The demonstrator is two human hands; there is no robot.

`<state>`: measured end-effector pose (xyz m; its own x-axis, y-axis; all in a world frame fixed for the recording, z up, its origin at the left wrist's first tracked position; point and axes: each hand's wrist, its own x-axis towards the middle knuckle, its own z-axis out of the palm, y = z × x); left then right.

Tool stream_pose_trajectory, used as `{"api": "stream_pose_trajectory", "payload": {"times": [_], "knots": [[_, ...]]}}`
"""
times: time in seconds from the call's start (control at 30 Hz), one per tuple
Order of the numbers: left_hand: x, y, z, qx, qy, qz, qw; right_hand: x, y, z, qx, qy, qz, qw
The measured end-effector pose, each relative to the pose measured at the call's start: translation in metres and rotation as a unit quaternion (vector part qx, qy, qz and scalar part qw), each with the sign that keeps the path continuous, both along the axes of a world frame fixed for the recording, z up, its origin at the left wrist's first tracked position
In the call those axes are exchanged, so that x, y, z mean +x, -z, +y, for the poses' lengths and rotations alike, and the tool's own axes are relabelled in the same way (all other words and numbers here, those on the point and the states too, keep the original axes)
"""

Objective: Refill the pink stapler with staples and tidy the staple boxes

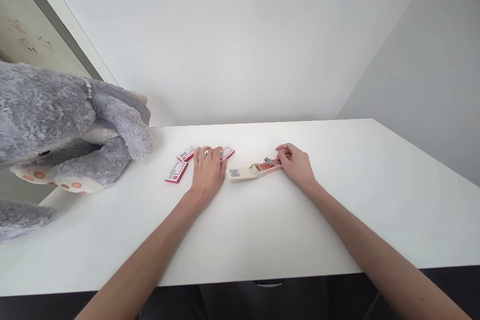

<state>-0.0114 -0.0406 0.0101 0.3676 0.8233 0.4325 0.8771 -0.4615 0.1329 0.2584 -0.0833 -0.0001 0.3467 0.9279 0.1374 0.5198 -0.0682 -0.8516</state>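
Note:
My left hand [208, 170] lies palm down with its fingers stretched over small red-and-white boxes. One box [227, 154] shows beyond its fingertips on the right, and another box [186, 153] lies by them on the left. A third box [176, 172] rests apart, nearer me. Right of that hand, a long narrow hinged object [245, 173] lies opened out, its cream part bearing a printed code square. Its pinkish tray [275, 166] has a reddish inside and a small silvery piece [270, 162] at its edge. My right hand [297, 165] pinches the tray's right end, partly hiding it.
A large grey plush toy [108, 130] with a bead string takes up the left side of the white table [262, 240]. A white wall [243, 45] stands behind the table. The table's front edge runs below my forearms.

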Motion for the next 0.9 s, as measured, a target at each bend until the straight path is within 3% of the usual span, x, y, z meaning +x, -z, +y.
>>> {"api": "stream_pose_trajectory", "payload": {"times": [0.37,0.57,0.73,0.9], "knots": [[0.002,-0.003,-0.002,0.050,0.054,-0.056,0.996,0.000,0.001,0.000,0.013,-0.005,0.014,1.000],[0.007,-0.011,-0.010,0.010,0.056,-0.172,0.984,-0.003,-0.002,-0.002,0.017,-0.014,0.027,0.999],[0.012,-0.015,-0.014,-0.090,0.047,-0.372,0.923,-0.004,0.001,-0.001,0.037,-0.009,0.010,0.999],[0.015,-0.017,-0.013,-0.137,0.053,-0.507,0.849,-0.008,-0.002,-0.006,0.121,0.008,-0.048,0.991]]}}
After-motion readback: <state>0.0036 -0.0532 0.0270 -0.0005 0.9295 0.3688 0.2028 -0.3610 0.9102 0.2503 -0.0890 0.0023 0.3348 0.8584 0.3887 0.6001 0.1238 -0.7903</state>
